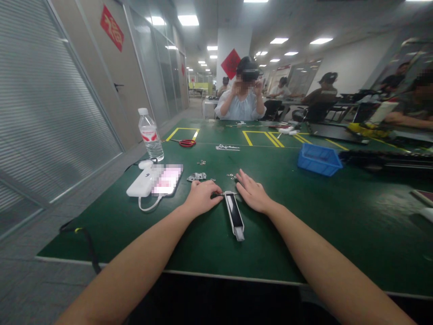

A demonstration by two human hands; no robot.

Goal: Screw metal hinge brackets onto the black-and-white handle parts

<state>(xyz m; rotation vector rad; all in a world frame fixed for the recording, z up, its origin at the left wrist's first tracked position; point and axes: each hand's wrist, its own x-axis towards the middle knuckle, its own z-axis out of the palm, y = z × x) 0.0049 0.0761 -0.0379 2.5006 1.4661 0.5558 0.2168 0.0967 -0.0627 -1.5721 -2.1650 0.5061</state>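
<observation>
My left hand [203, 197] rests low over the table at the upper left of a narrow white-framed device [234, 211] with a glossy black face and a grey end piece. Its thumb and fingers are closed around something thin and dark beside the device's top end, too small to name. My right hand [253, 191] lies open on the other side, fingers stretched forward, close to the device's upper right corner. Beyond my left hand are grey metal plates [196, 176]. Several small rings [232, 176] lie between and ahead of the hands.
To the left stand a water bottle [149, 137], a white power bank [139, 181] and a cabled phone [168, 179]. Red-handled scissors [187, 143] and slim metal strips [228, 147] lie farther back. A blue bin [320, 159] is at right; a person [241, 97] sits opposite.
</observation>
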